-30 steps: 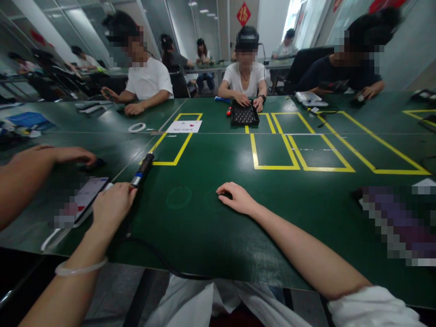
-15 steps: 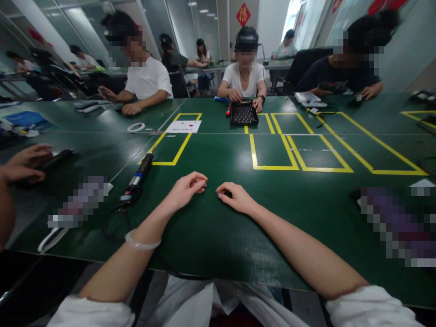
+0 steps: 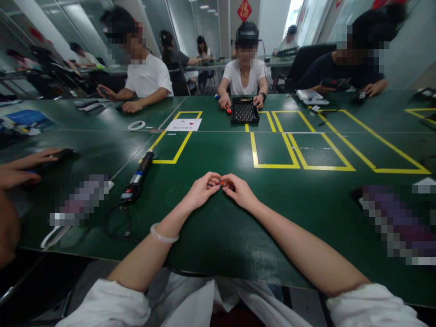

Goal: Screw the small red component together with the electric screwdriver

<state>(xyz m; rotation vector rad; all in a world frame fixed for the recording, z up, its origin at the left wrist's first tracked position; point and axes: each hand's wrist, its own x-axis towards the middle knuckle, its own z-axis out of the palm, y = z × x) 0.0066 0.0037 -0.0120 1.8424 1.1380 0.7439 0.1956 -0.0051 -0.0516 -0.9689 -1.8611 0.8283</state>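
"Table (image 3: 299, 200) first: what colour is it?"

"Green and shiny, with yellow tape (image 3: 275, 166) laid out in boxes further back."

"And the wearer's hands?"

"Both are near the middle, fingertips meeting. The left hand (image 3: 202, 188) is curled, pinching a small red piece (image 3: 222, 183) between thumb and fingers. The right hand (image 3: 240, 193) is curled the same way, its thumb and fingers pinched on the piece from the other side."

"So where exactly is this piece?"

"Right between the two sets of fingertips, in front of the wearer. They hide most of it, so I can't tell its shape, or whether it's one piece or more."

"Anything on the wrists?"

"A pale bracelet (image 3: 165, 233) on the left one."

"What lies near the left hand?"

"A long tool (image 3: 138, 175), black and silver with a blue band, on the table and well apart from the fingers."

"Who else is there?"

"Across the table, a person in a white top (image 3: 235, 75) has a hand at the side of a black tray (image 3: 245, 121). At the left edge, a co-worker's hand (image 3: 44, 157) touches a dark object (image 3: 64, 153), too blurred to name."
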